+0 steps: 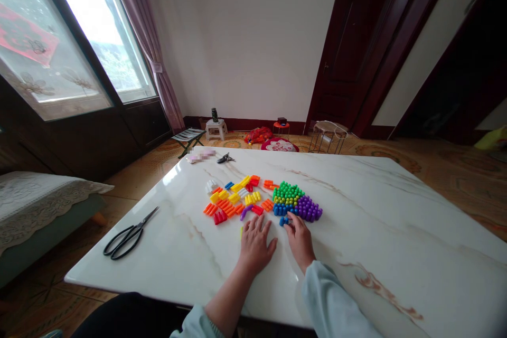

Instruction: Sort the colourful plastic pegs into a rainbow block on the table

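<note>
On the white marble table [356, 211] lies a joined cluster of plastic bullet-shaped blocks [295, 202], green on top, purple at the right, blue along the near edge. My right hand [300, 237] pinches a small blue block [283, 221] at the cluster's near edge. My left hand [255, 243] lies flat on the table with fingers spread, just short of a purple block [245, 213] and a red block [257, 210]. Loose orange, yellow, red, white and blue blocks [232, 198] are scattered to the left of the cluster.
Black scissors [130, 235] lie near the table's left edge. A bunch of keys [225, 158] and a pale blurred object [201, 156] sit at the far edge. Beyond stand small stools [216, 129], a wire stool [328, 134], a sofa [35, 211] at left.
</note>
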`<state>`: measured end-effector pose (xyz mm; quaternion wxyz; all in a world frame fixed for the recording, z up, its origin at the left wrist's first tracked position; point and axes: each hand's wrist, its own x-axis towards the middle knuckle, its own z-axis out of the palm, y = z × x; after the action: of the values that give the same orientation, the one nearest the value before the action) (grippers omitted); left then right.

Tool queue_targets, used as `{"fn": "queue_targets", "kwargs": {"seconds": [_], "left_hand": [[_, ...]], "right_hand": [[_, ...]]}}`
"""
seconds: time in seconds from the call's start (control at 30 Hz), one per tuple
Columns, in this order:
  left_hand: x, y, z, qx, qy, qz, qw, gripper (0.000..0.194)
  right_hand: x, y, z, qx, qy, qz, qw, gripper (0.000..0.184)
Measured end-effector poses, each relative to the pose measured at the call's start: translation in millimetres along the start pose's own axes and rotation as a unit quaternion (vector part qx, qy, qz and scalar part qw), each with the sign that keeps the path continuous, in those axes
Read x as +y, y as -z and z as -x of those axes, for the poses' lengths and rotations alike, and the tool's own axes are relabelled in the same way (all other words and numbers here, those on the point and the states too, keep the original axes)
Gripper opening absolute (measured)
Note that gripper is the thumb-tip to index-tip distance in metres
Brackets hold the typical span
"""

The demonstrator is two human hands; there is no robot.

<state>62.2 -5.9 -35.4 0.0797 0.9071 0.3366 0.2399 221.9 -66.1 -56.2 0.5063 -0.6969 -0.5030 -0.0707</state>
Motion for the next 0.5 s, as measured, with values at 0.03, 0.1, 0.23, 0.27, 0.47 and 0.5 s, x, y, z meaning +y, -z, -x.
{"fn": "queue_targets", "kwargs": {"seconds": [0.03, 0.1, 0.23, 0.27, 0.47, 0.5], "left_hand": [[0.2, 0.1, 0.0, 0.001, 0.0, 0.001, 1.0, 0.047], [0.9, 1.0, 0.0, 0.003, 0.0, 0.001, 1.0, 0.046], [2.1, 3.0, -0.5, -0.002, 0.003, -0.002, 1.0, 0.046], [2.1, 3.2, -0.5, -0.003, 0.003, -0.002, 1.0, 0.047], [0.7, 1.6, -0.3, 0.0, 0.002, 0.002, 1.0, 0.047], [0.6, 1.1, -0.3, 0.0, 0.002, 0.002, 1.0, 0.047]], "right_hand": [[-2.2, 1.8, 0.6, 0.012, -0.008, 0.008, 1.0, 0.023], [-7.3, 6.5, 2.2, 0.015, -0.021, 0.039, 0.999, 0.02], [-15.1, 13.2, 4.0, -0.049, 0.014, 0.081, 0.995, 0.027], [-15.9, 13.3, 4.0, -0.06, 0.027, 0.08, 0.995, 0.025], [-14.7, 9.8, 2.7, -0.097, 0.07, 0.093, 0.988, 0.018], [-14.4, 9.6, 2.6, -0.101, 0.076, 0.1, 0.987, 0.018]]}}
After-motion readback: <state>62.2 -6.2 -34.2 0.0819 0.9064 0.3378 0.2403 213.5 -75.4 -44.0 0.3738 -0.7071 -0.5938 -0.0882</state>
